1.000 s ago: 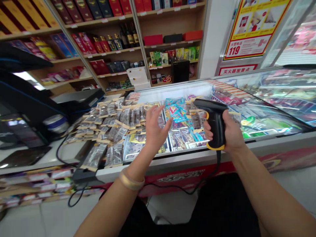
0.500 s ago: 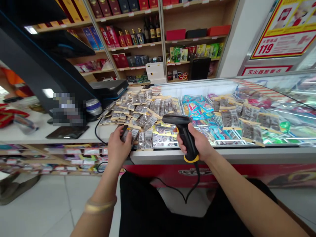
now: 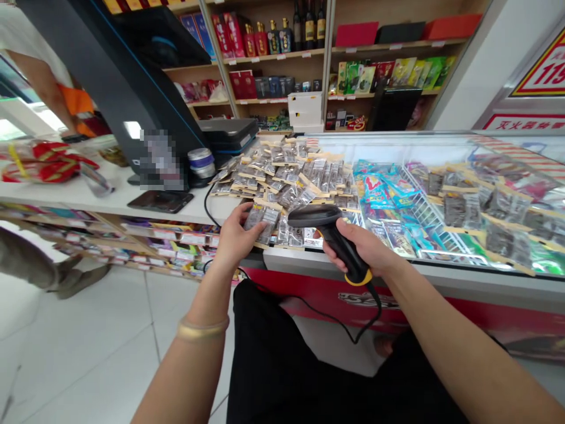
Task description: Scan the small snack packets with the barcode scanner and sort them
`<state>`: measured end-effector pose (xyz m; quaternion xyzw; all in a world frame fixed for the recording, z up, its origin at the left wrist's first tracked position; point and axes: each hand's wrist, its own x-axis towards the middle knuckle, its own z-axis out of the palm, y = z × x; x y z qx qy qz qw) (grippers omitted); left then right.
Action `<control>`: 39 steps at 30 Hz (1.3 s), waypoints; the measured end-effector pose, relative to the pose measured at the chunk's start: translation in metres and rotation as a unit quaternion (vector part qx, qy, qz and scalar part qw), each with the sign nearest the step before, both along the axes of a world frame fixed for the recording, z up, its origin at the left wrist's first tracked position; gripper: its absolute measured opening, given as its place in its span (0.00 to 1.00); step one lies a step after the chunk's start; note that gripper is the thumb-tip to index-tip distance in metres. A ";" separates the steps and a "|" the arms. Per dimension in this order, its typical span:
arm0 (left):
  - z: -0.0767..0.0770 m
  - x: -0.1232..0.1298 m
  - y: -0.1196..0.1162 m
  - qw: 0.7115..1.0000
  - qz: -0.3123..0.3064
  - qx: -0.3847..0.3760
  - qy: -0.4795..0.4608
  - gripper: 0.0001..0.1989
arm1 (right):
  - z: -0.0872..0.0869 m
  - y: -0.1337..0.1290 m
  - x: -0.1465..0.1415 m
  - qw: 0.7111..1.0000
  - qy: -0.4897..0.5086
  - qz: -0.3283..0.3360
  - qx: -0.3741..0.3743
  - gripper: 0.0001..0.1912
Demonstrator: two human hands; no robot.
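Observation:
My right hand (image 3: 364,246) is wrapped round the handle of a black barcode scanner (image 3: 348,250) with yellow trim. The scanner's head points left, and its cable hangs from the bottom of the grip. My left hand (image 3: 238,234) is closed on a small clear packet (image 3: 263,224) with dark contents and a pale printed label, held at the counter's front edge. The scanner head is just right of this packet, with a gap between. Behind both hands lies a heap of similar packets (image 3: 286,174) with tan edging strips.
A glass-topped freezer (image 3: 441,136) on the right holds blue packages (image 3: 375,185), with more brown packets (image 3: 461,209) to their right. At left stand a dark checkout terminal (image 3: 119,76), stacked tape rolls (image 3: 202,164) and a phone-like slab (image 3: 161,201). Another person (image 3: 33,65) stands far left.
The view has swung left and down. The packet in my left hand now shows its labelled face, and the gap between it and the scanner head is smaller.

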<state>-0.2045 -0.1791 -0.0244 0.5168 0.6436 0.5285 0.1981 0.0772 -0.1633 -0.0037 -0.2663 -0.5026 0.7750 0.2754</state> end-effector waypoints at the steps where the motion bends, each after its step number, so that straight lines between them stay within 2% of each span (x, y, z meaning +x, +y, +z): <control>1: 0.000 0.001 -0.001 0.999 -0.003 0.006 -0.034 0.28 | 0.000 0.000 0.000 1.000 -0.005 0.004 0.003 0.34; 5: 0.000 0.005 -0.005 0.990 0.027 0.051 -0.131 0.19 | 0.000 -0.001 0.002 1.000 0.000 0.003 0.019 0.36; 8: -0.003 0.012 -0.006 0.975 0.065 0.131 -0.167 0.20 | -0.004 -0.004 0.005 0.999 0.025 -0.008 0.034 0.36; 11: -0.004 0.026 -0.001 0.962 0.057 0.178 -0.199 0.22 | -0.006 -0.010 0.009 0.997 0.041 -0.027 0.053 0.35; 16: 0.001 0.052 0.016 0.970 0.021 0.190 -0.153 0.24 | -0.005 -0.015 0.016 0.996 0.016 -0.046 0.075 0.34; 20: -0.001 0.061 0.025 0.968 0.041 0.204 -0.141 0.26 | -0.003 -0.012 0.016 0.997 0.001 -0.041 0.064 0.34; 25: -0.001 0.075 0.021 0.966 0.053 0.218 -0.125 0.26 | -0.004 -0.015 0.031 0.995 0.041 -0.067 0.065 0.33; 29: 0.009 0.108 0.026 0.970 -0.024 0.216 -0.111 0.23 | -0.003 -0.018 0.067 0.987 0.053 -0.132 0.075 0.31; 32: 0.014 0.145 0.038 0.968 -0.100 0.193 -0.123 0.17 | -0.002 -0.020 0.099 0.978 0.047 -0.184 0.080 0.31; 35: 0.014 0.186 0.054 0.962 -0.158 0.160 -0.156 0.13 | -0.003 -0.021 0.126 0.970 0.035 -0.224 0.084 0.31; 37: 0.010 0.210 0.066 0.958 -0.182 0.126 -0.183 0.12 | -0.004 -0.022 0.140 0.968 0.027 -0.234 0.084 0.32; 39: 0.006 0.229 0.079 0.959 -0.174 0.090 -0.203 0.13 | -0.006 -0.022 0.152 0.967 0.020 -0.239 0.085 0.32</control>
